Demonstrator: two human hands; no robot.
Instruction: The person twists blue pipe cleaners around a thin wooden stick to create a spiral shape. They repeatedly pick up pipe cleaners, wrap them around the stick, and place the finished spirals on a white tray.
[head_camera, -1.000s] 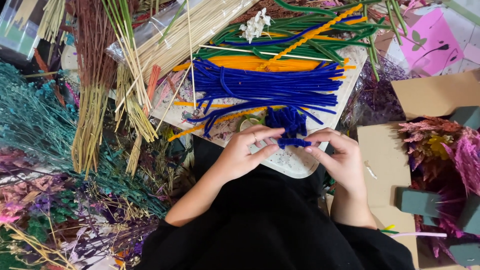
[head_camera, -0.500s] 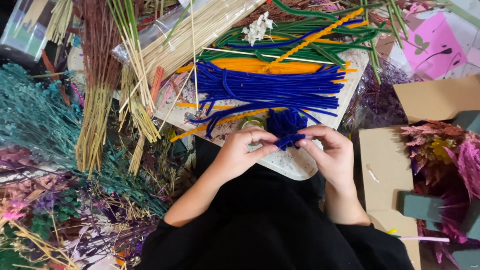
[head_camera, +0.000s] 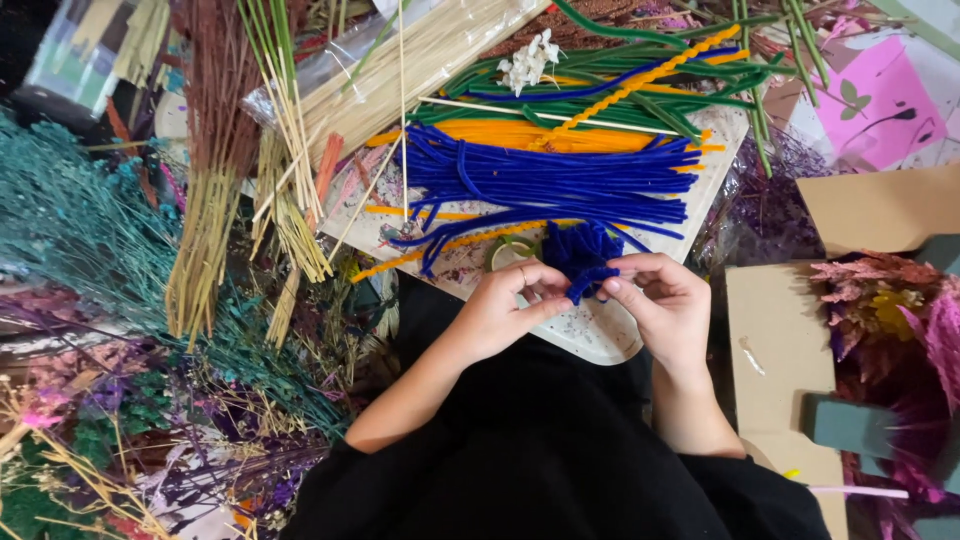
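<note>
Currently a twisted dark-blue bundle of fuzzy pipe cleaners (head_camera: 583, 258) is pinched by the left hand (head_camera: 505, 310) and the right hand (head_camera: 665, 305), so tighter twisting is probably needed next.

Both hands raised close together at the near edge of the surface: left hand (head_camera: 497, 308) and right hand (head_camera: 662, 303) with fingertips pinched inward, nearly meeting; bare forearms angled back, black sleeves
</note>
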